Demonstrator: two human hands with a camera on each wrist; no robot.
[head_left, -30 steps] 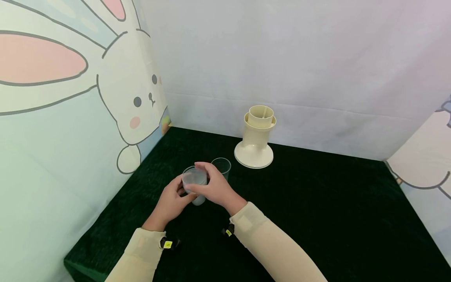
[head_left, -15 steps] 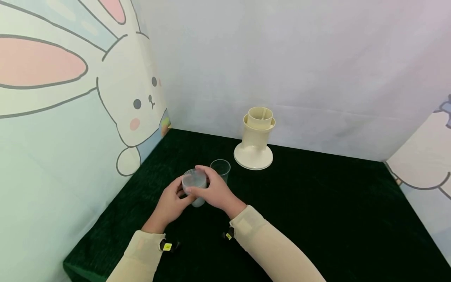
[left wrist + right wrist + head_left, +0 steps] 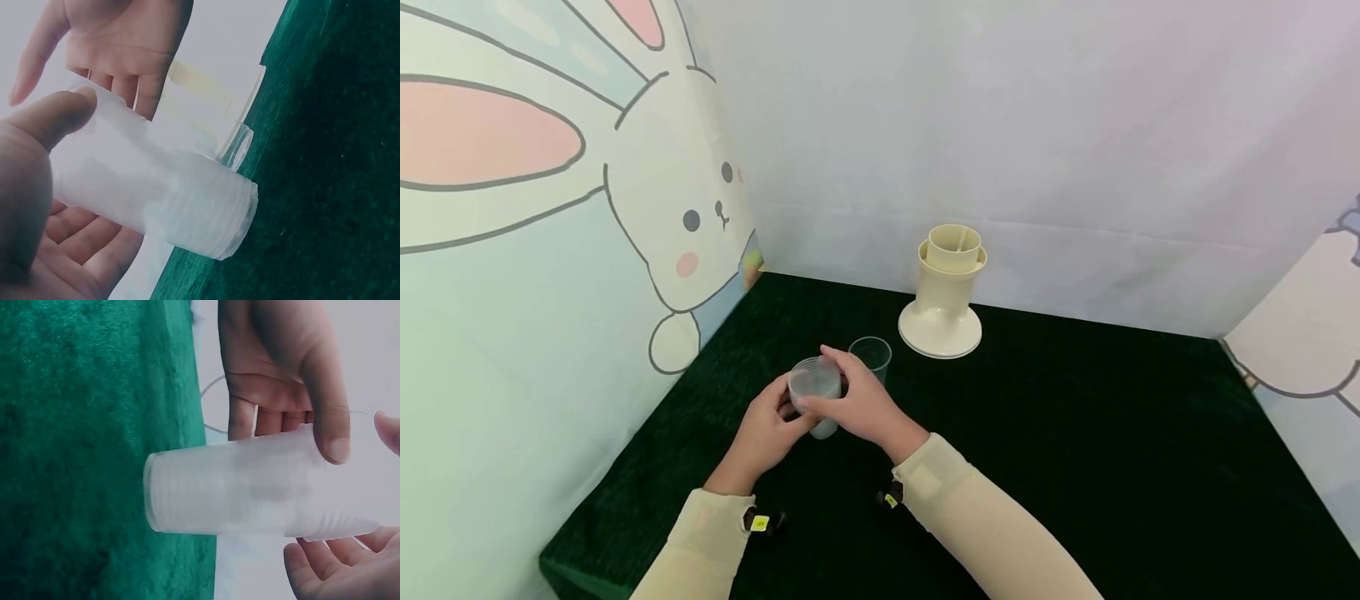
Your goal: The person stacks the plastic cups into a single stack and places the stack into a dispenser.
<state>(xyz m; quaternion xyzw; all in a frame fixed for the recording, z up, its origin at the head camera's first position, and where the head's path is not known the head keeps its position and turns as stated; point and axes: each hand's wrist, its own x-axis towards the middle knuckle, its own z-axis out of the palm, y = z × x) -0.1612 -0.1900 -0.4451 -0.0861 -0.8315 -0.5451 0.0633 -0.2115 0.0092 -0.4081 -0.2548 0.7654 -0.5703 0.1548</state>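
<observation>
A stack of nested clear plastic cups [image 3: 815, 382] is held in both hands, its mouth up towards the head camera. My left hand [image 3: 763, 433] grips the stack round its side, thumb on the near face. Nearer the rim, my right hand [image 3: 867, 406] holds the cups between thumb and fingers. In the left wrist view the stack [image 3: 169, 187] looks frosty, its base end pointing at the green cloth. The right wrist view shows the stack [image 3: 231, 487] tilted slightly, the rim end washed out by glare. Behind my right hand stands a single clear cup [image 3: 872, 354], partly hidden.
A cream plastic stand [image 3: 942, 300] with a round base and nested cylinders on top stands at the back of the dark green cloth-covered table [image 3: 1075, 450]. A pale cloth backdrop [image 3: 1075, 150] rises behind, and a rabbit-print sheet [image 3: 550, 333] hangs along the left.
</observation>
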